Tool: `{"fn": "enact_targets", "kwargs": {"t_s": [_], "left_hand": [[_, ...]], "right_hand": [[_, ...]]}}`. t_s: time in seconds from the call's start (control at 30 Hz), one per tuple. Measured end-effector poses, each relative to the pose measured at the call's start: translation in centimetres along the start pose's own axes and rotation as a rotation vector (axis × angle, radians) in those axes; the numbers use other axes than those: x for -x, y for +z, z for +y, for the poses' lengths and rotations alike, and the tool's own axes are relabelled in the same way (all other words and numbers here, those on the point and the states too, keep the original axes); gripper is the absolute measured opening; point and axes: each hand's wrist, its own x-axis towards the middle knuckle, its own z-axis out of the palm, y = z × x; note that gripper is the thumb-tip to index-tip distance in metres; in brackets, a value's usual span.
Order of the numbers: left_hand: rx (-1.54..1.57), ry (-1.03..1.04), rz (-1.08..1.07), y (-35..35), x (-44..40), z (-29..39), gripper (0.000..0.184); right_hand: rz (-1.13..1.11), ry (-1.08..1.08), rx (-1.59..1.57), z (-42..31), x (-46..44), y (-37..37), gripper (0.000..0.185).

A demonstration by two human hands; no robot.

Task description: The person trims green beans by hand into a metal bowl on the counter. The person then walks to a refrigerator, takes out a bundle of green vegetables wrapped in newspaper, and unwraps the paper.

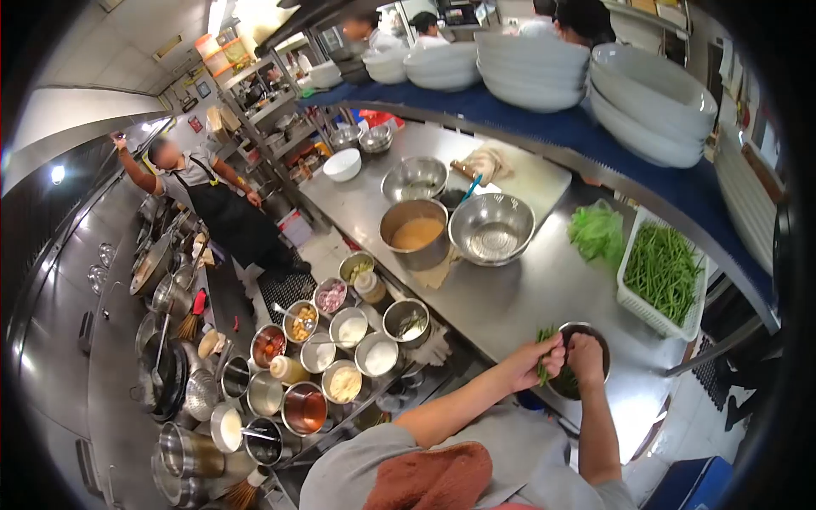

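Over the steel counter, my left hand is closed around a small bunch of green beans. My right hand is closed beside it, above a round metal bowl with green pieces inside; whatever its fingers hold is hidden. A white plastic basket full of long green beans stands to the right, further back. A crumpled green plastic bag lies near the basket.
A perforated bowl, a pot of brown liquid and a cutting board stand further back. Several ingredient containers line the left. White bowls fill the shelf above. A person in a dark apron stands at the left.
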Motion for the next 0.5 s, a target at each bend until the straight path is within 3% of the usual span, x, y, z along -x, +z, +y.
{"fn": "enact_targets", "kwargs": {"t_s": [0.07, 0.13, 0.23, 0.27, 0.33, 0.37, 0.43, 0.5], "left_hand": [[-0.107, -0.072, -0.158, -1.5, -0.3, 0.8, 0.021], [-0.229, -0.039, -0.069, -0.5, 0.0, 0.7, 0.018], [-1.128, 0.198, 0.230, 0.8, -0.4, 0.1, 0.020], [-1.133, 0.205, 0.228, 0.2, -1.4, -0.7, 0.020], [-1.590, 0.965, 0.068, 0.4, -2.5, -1.8, 0.021], [-1.594, 0.694, 0.056, 1.3, -1.9, -1.5, 0.023], [-1.720, 0.714, 0.001, -0.1, -3.2, -1.5, 0.023], [-1.842, 0.734, -0.087, -0.7, -3.9, -2.0, 0.028]], "right_hand": [[0.021, 0.037, -0.137, -1.4, -0.3, -3.3, 0.004], [0.104, 0.062, -0.182, -1.7, -1.0, -5.8, 0.004], [0.189, 0.153, -0.349, -2.6, 1.3, -9.5, 0.006], [0.241, 0.178, -0.477, -2.9, 1.1, -11.0, 0.008], [0.307, 0.083, -0.477, -2.9, 2.0, -10.8, 0.008], [0.360, 0.157, -0.670, -2.8, 2.6, -10.1, 0.007], [0.437, 0.333, -0.991, -3.1, 3.6, -9.3, 0.005], [0.466, 0.352, -1.060, -3.0, 4.9, -8.6, 0.005]]}}
